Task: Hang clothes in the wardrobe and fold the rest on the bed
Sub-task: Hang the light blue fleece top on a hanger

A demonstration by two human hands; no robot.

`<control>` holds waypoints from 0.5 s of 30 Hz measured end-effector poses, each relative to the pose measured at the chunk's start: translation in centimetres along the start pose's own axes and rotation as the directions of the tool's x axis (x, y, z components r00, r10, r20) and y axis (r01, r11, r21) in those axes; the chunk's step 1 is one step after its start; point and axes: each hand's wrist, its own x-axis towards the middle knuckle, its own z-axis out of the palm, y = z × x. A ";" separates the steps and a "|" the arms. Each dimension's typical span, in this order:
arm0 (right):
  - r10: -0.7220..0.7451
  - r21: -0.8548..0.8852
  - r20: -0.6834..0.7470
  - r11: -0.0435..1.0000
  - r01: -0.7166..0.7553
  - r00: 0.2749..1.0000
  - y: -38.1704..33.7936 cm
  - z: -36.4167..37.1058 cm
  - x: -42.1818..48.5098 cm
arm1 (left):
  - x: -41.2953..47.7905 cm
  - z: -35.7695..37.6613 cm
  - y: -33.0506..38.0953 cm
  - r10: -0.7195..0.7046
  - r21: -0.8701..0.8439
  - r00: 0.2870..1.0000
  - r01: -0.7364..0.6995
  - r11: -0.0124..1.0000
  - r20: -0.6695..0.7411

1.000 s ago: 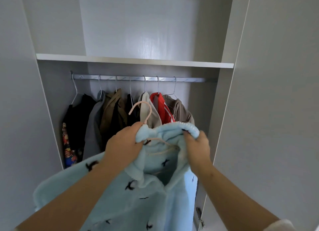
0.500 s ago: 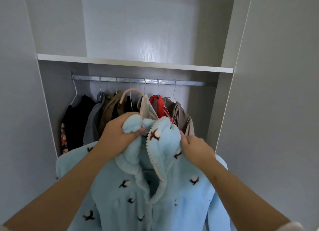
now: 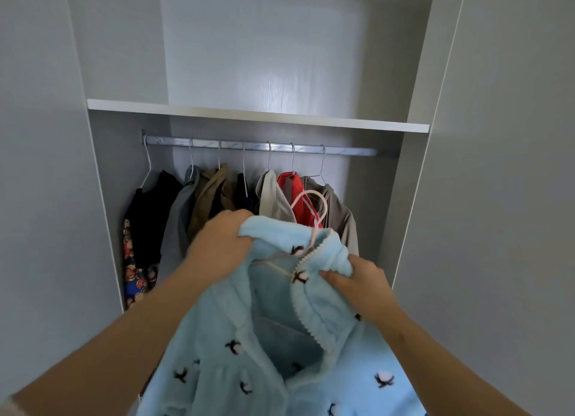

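A fluffy light-blue garment [image 3: 249, 338] with small dark flower prints hangs between my hands in front of the open wardrobe. My left hand [image 3: 221, 244] grips the left side of its collar. My right hand [image 3: 357, 285] pinches the right collar flap. A pink hanger [image 3: 320, 216] sits inside the neck opening, its hook sticking up above the collar. The silver rail [image 3: 351, 150] runs across the wardrobe above and behind, bare at its right end.
Several garments hang on wire hangers on the rail: black [image 3: 149, 216], grey [image 3: 179, 216], brown [image 3: 208, 198], beige [image 3: 270, 198], red [image 3: 294, 195], taupe [image 3: 342, 219]. A white shelf [image 3: 258, 117] spans above the rail. An open wardrobe door [image 3: 497, 198] stands at right.
My hands have spread the collar apart; the right hand dropped lower and to the right. The pink hook now stands right of centre, further from the left hand.
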 end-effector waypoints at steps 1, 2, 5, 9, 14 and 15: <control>0.003 0.004 -0.013 1.000 -0.003 1.000 -0.1 0.3 0.1 | -1.1 1.3 1.0 -0.079 -0.126 0.994 0.087 0.988 0.074; 0.000 0.015 -0.029 1.000 0.000 1.000 -0.3 0.6 0.2 | -2.4 2.7 2.0 -0.130 -0.273 0.964 0.194 0.942 0.234; -0.011 0.048 -0.070 0.999 0.014 0.997 -0.5 0.3 0.2 | -5.0 4.8 3.0 -0.011 -0.502 0.786 0.406 0.764 0.618; 0.049 0.130 -0.131 0.991 -0.032 0.990 0.2 -1.1 0.3 | -1.6 2.9 -0.4 0.101 -0.012 0.991 -0.100 0.995 0.083; 0.074 0.239 -0.155 0.970 -0.035 0.985 0.3 -2.3 0.1 | 0.7 3.6 -0.4 0.172 0.314 0.907 -0.303 0.900 0.385; 0.078 0.244 -0.145 0.969 -0.041 0.986 0.3 -2.6 0.0 | 0.8 4.1 0.0 0.156 0.184 0.907 -0.244 0.952 0.392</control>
